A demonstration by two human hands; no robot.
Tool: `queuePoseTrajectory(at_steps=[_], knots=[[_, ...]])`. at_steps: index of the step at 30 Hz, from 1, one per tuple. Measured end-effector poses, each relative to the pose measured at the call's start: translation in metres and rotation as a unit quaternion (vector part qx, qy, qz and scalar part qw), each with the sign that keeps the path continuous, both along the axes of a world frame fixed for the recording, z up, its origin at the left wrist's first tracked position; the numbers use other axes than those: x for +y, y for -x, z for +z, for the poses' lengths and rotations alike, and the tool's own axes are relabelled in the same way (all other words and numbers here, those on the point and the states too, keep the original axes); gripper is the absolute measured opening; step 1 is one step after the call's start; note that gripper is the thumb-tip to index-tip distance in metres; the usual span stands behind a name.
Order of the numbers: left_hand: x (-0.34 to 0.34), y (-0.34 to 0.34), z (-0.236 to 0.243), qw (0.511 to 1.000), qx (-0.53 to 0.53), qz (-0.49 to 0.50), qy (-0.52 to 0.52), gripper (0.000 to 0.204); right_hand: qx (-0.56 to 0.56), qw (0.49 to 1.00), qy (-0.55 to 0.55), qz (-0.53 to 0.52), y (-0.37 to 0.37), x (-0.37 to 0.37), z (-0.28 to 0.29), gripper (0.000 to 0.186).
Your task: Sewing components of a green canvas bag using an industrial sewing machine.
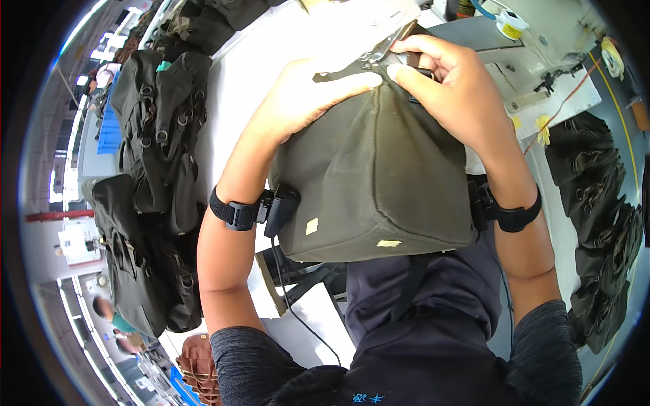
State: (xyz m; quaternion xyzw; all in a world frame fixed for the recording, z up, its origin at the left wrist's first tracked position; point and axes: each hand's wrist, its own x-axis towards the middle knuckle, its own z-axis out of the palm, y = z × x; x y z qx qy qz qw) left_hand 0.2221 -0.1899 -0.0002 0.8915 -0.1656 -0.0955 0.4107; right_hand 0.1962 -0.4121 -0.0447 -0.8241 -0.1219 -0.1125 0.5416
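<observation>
A dark olive fabric bag (365, 169) with a raised centre seam and small yellow stickers fills the middle, in front of my body. My left hand (308, 98) grips its upper left edge, thumb laid along the fabric; the other fingers are mostly hidden. On the upper right, my right hand (443, 81) is closed on the bag's edge, index finger and thumb extended towards the metal parts. A dark buckle shows under its curled fingers. Between both hands, shiny metal sewing machine parts (376, 54) meet the top of the seam, partly washed out by glare.
Several dark olive bags (152, 135) lie piled on the left, more olive bags (596, 203) on the right. A pale machine body (542, 61) with a small white bottle (511, 26) stands at upper right. A black cable (288, 304) hangs below my left wrist strap (237, 213).
</observation>
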Motion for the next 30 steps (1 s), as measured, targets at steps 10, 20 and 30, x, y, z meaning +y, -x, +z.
queuePoseTrajectory(at_steps=[10, 20, 30], knots=[[0.006, -0.014, 0.005, 0.998, 0.046, -0.050, -0.012, 0.061, 0.152, 0.941, -0.290, 0.090, 0.007, 0.008, 0.003, 0.028], [0.011, -0.026, -0.003, 0.993, 0.087, -0.048, -0.063, 0.052, 0.165, 0.951, -0.256, 0.054, 0.003, 0.011, 0.004, 0.018], [0.016, -0.053, 0.010, 0.929, -0.199, -0.258, -0.175, 0.068, 0.135, 0.934, -0.325, 0.058, 0.016, 0.025, -0.004, 0.034]])
